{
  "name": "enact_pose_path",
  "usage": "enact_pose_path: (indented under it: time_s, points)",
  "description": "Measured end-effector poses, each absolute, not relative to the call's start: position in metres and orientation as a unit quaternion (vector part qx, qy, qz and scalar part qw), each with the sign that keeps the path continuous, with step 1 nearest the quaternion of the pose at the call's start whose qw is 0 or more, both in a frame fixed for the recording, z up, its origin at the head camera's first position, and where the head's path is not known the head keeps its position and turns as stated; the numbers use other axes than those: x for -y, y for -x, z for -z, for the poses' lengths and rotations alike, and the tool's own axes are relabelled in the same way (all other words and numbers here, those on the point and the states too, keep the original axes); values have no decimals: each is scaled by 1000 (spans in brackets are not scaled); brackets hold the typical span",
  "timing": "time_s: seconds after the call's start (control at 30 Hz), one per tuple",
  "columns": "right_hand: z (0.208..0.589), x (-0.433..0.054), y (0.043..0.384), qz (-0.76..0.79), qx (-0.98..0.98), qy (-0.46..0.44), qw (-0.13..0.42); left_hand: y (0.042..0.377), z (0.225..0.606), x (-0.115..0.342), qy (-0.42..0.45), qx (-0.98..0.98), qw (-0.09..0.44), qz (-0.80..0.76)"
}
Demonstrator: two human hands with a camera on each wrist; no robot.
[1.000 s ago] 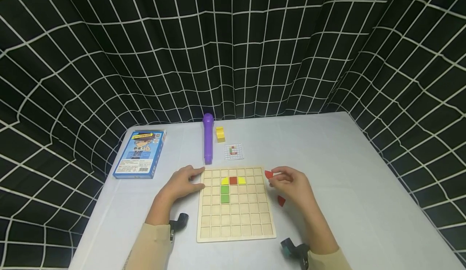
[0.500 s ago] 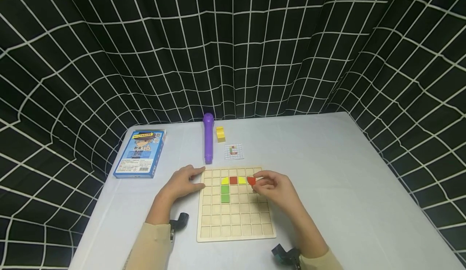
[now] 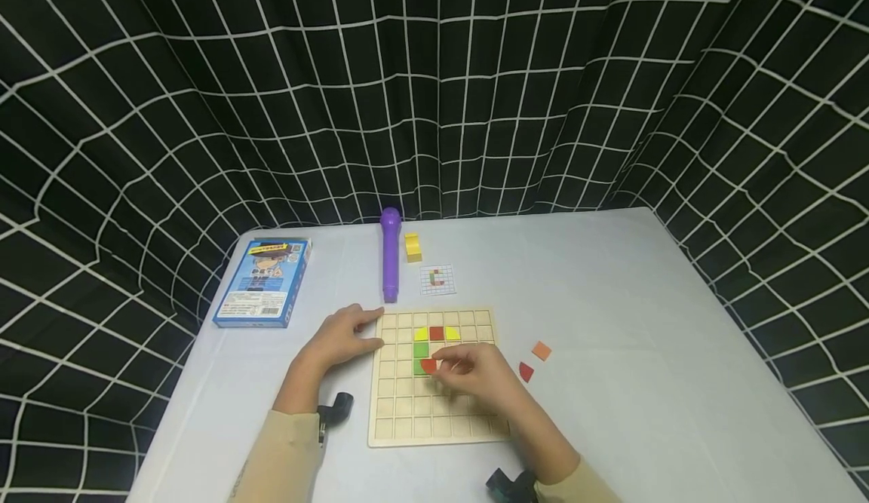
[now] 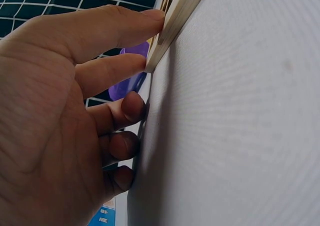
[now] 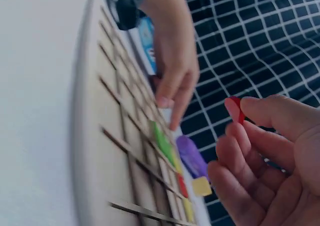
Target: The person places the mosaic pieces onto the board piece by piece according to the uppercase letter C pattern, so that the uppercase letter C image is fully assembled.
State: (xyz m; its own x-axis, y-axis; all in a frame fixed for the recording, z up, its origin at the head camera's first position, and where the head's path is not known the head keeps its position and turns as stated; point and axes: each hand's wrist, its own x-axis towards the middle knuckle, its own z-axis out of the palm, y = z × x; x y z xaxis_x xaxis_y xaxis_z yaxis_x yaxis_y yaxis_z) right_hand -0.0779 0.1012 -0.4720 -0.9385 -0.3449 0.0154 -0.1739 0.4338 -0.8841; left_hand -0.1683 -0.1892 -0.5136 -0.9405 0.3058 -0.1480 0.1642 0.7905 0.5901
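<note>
A wooden grid board [image 3: 402,427] lies on the table. Set in its cells are two yellow quarter-round tiles [image 3: 452,333], a red square tile [image 3: 437,333] between them and two green square tiles [image 3: 421,350] below the left one. My right hand [image 3: 478,373] pinches a red quarter-round tile [image 3: 428,366] between thumb and finger, over the lower green tile; the right wrist view shows the red tile [image 5: 235,110] raised off the board. My left hand [image 3: 342,338] touches the board's left edge with thumb and index fingertip, its other fingers loosely bent [image 4: 117,121].
Right of the board lie an orange square tile [image 3: 541,350] and another red quarter-round tile [image 3: 526,372]. Behind it are a small pattern card [image 3: 437,280], a yellow block [image 3: 413,247] and a purple microphone-shaped stick [image 3: 390,254]. A blue box [image 3: 263,283] stands at the left.
My right hand has carried the red quarter-round tile leftward from beside the board to over the green tiles. The orange tile now shows on the table. My left hand stays at the edge.
</note>
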Motion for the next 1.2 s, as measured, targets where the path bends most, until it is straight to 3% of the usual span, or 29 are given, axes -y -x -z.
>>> enact_pose_path:
  time_s: [0.5, 0.93, 1.2]
  points:
    - [499, -81, 73, 320, -925, 200, 38, 169, 512, 188, -124, -938, 119, -301]
    - [502, -77, 70, 292, -935, 203, -5, 170, 513, 189, -129, -938, 113, -300]
    - [496, -81, 71, 293, -935, 202, -4, 169, 514, 190, -132, -938, 112, -299]
